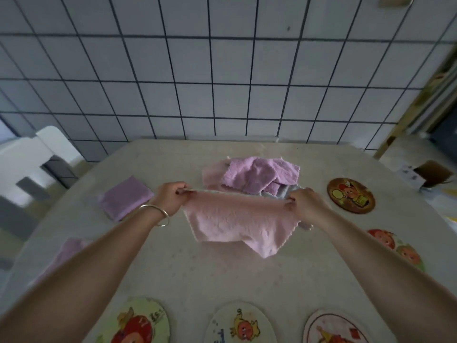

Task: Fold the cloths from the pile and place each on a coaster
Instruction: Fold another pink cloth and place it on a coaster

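Both arms reaching forward over desk (222,276). Left hand (170,198) and right hand (305,203) each pinching top corner of pink cloth (235,224), hanging stretched between them, before pile (257,174).

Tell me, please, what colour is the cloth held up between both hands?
Pale pink cloth, seen in the head view.

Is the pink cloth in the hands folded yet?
Not yet: the pink cloth hangs spread between the left hand and right hand.
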